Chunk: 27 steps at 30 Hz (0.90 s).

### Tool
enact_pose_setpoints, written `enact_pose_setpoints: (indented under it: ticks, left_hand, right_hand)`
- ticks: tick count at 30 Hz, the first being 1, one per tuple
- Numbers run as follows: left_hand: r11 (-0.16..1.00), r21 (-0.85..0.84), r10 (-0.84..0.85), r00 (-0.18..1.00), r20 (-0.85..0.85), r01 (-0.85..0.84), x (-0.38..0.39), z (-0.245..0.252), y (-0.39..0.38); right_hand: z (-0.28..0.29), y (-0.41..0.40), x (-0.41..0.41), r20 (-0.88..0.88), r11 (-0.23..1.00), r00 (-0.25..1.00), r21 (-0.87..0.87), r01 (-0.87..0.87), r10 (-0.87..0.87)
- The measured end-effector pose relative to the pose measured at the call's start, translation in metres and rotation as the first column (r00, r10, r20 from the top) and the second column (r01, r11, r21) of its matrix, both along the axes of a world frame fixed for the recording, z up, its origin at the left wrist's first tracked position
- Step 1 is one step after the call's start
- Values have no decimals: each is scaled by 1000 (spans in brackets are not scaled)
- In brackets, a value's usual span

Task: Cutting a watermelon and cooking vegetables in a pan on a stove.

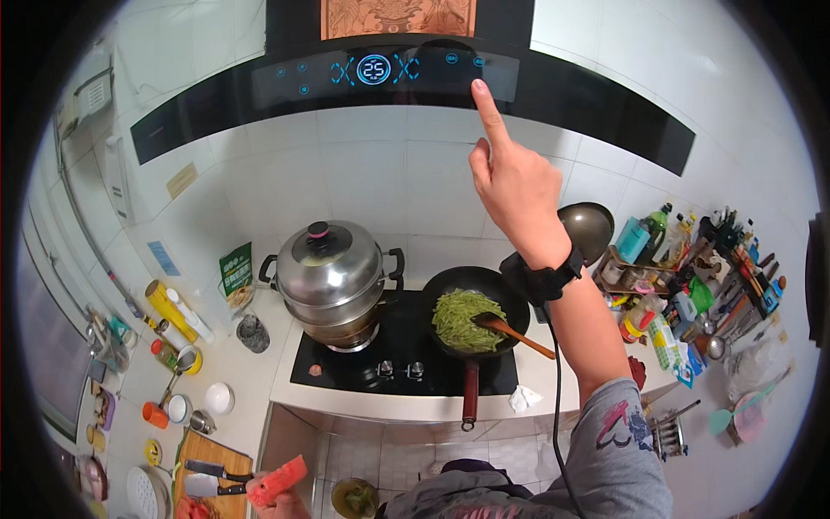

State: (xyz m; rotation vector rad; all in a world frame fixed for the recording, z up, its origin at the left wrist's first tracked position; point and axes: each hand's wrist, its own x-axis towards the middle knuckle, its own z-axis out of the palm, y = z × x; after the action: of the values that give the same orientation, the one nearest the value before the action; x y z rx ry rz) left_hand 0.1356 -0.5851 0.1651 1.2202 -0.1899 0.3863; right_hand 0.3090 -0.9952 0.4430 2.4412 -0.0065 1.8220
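My right hand is raised to the black range hood, index finger extended and the other fingers curled, holding nothing. Its fingertip is at the glass panel, just below a lit blue touch icon; whether it touches cannot be told. A round lit display glows on the same panel. Low at the left, my left hand grips a piece of red watermelon. Beneath my right arm, a black frying pan holds chopped green beans and a wooden spatula.
A lidded steel steamer pot stands on the left of the black gas hob. Two cleavers lie on a wooden cutting board. The pan's handle juts past the counter edge. Bottles and utensils crowd the right.
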Motion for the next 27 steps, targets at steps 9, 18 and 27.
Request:
enact_pose_setpoints:
  ticks: [9,18,27]
  left_hand:
    - [988,-148,47,999,-21,-49,-15,20,-29]
    - [986,-117,106,990,-97,-117,-21,34,-36]
    - [977,-24,208,977,-52,-210,-42,25,-14]
  right_hand:
    - [-4,0,-13,-55,981,985,110,-159,166]
    - [-144,50,-58,-176,733,743,417,-537,645]
    - [-421,34,7,-709,729,288,682,49,644]
